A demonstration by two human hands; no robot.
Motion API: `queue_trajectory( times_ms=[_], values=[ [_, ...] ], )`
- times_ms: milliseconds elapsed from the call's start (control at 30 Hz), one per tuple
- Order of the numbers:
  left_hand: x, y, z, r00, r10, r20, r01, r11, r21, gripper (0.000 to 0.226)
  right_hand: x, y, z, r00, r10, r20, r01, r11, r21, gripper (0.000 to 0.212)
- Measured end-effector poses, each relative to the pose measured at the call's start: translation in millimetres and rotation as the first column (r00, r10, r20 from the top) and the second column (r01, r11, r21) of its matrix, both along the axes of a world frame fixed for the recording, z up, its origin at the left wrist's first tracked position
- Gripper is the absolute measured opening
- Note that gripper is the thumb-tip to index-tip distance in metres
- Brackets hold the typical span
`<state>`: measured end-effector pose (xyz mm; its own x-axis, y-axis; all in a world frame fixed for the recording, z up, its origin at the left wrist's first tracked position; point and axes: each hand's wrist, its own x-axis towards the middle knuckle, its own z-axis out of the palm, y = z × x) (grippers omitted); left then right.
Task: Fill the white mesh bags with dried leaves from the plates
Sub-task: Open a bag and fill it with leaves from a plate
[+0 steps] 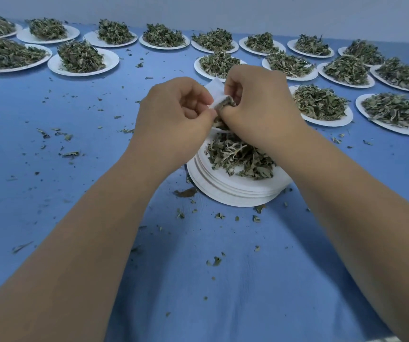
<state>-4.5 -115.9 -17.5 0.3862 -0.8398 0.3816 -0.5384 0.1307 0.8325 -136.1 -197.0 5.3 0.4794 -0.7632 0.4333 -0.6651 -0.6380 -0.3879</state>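
Note:
A small white mesh bag (215,93) is held up between both hands above a stack of white plates (233,191). My left hand (173,112) pinches the bag's left edge. My right hand (257,99) grips its right side, fingers pressed on dried leaves at the bag's mouth. Dark leaves show inside the bag. A loose heap of dried leaves (240,156) lies on the top plate of the stack, directly under my hands. The bag's lower part is hidden behind my fingers.
Several white plates heaped with dried leaves stand along the back and right of the blue cloth (50,193), the nearest plate (321,119) right of my hands. Leaf crumbs are scattered over the cloth around the stack. A pale wall rises behind.

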Motion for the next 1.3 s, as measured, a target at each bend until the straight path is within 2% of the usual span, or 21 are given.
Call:
queue_trajectory(
  times_ms=[133, 167, 200, 267, 333, 500, 567, 633, 733, 833, 967, 1067, 1100, 1167, 1233, 1300],
  values=[
    [3, -1, -5, 0.971, 0.116, 0.207, -0.101, 0.991, -0.084, 0.008, -28, 4, 12, 0.98, 0.133, 0.147, -0.167, 0.955, 0.247, 0.026],
    [3, -1, -7, 0.965, 0.117, 0.234, -0.097, 0.991, -0.095, 0.008, -42, 4, 15, 0.978, 0.181, 0.105, -0.203, 0.941, 0.272, 0.029],
    [3, -1, -8, 0.96, 0.113, 0.257, -0.091, 0.991, -0.098, 0.008, -54, 4, 20, 0.973, 0.232, -0.007, -0.219, 0.929, 0.297, 0.034],
    [2, -2, -10, 0.95, 0.103, 0.294, -0.078, 0.993, -0.094, 0.008, -71, 6, 25, 0.903, 0.321, -0.286, -0.2, 0.903, 0.38, 0.048],
    [1, -2, -11, 0.948, 0.1, 0.303, -0.075, 0.993, -0.091, 0.006, -72, 8, 21, 0.854, 0.352, -0.382, -0.186, 0.894, 0.408, 0.054],
    [-3, -1, -11, 0.955, 0.093, 0.282, -0.081, 0.995, -0.054, 0.006, -62, 11, 15, 0.951, 0.225, -0.21, -0.171, 0.953, 0.249, 0.016],
    [-4, -1, -11, 0.959, 0.093, 0.267, -0.084, 0.995, -0.046, 0.007, -62, 11, 21, 0.973, 0.212, -0.087, -0.186, 0.953, 0.239, 0.012],
    [-4, 0, -9, 0.967, 0.07, 0.246, -0.064, 0.997, -0.034, 0.019, -59, 11, 25, 0.976, 0.213, 0.048, -0.218, 0.952, 0.216, 0.01],
    [-5, 1, -4, 0.992, 0.021, 0.126, -0.021, 1.0, 0.002, 0.038, -40, 14, 19, 0.976, 0.157, 0.153, -0.187, 0.96, 0.207, 0.008],
    [-4, -1, -4, 0.998, 0.004, -0.063, -0.004, 1.0, 0.0, 0.038, -24, 15, 7, 0.963, 0.07, 0.259, -0.14, 0.955, 0.26, 0.017],
    [3, -4, -5, 0.947, -0.089, -0.307, 0.098, 0.995, 0.012, 0.032, -19, 14, -4, 0.922, -0.003, 0.388, -0.137, 0.932, 0.334, 0.026],
    [8, -6, -6, 0.913, -0.091, -0.397, 0.101, 0.995, 0.005, 0.024, -23, 15, -7, 0.884, 0.021, 0.466, -0.273, 0.834, 0.48, 0.01],
    [9, -7, -7, 0.9, -0.091, -0.426, 0.1, 0.995, 0.0, 0.025, -26, 16, -7, 0.883, 0.048, 0.467, -0.312, 0.803, 0.508, 0.018],
    [9, -7, -8, 0.866, -0.119, -0.486, 0.129, 0.992, -0.012, 0.026, -29, 15, -7, 0.882, 0.084, 0.464, -0.326, 0.82, 0.471, 0.03],
    [6, -6, -7, 0.834, -0.167, -0.526, 0.187, 0.982, -0.016, 0.024, -28, 15, -4, 0.884, 0.102, 0.456, -0.292, 0.883, 0.367, 0.025],
    [6, -7, -6, 0.782, -0.213, -0.586, 0.235, 0.971, -0.04, 0.027, -28, 14, -2, 0.892, 0.137, 0.43, -0.287, 0.908, 0.306, 0.015]
  ],
)
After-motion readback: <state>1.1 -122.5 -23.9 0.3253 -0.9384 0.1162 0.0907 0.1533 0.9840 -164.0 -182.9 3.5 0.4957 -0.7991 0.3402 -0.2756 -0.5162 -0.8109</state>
